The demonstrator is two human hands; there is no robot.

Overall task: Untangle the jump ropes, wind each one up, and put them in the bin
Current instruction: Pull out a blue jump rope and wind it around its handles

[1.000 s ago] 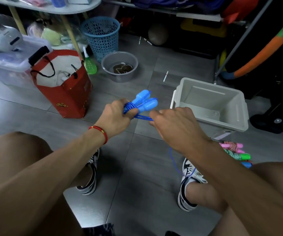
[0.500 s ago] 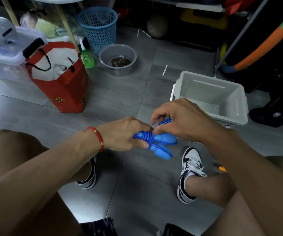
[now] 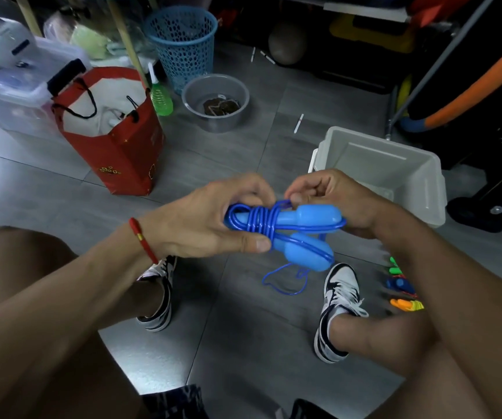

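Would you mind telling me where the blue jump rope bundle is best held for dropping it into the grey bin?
Probably around the wound middle of the blue jump rope, coming from the left as the left hand does. The coils there bind both handles, so one grip holds everything. The bulbous handle ends look slippery, and a loose loop hangs below. The grey bin lies behind the right hand.

Grey tiled floor (image 3: 237, 343) — on it a red paper bag (image 3: 116, 146), blue mesh basket (image 3: 183, 40), grey bowl (image 3: 216, 102), pale bin (image 3: 394, 170) and loose coloured ropes (image 3: 402, 290) — plus two sneakers.
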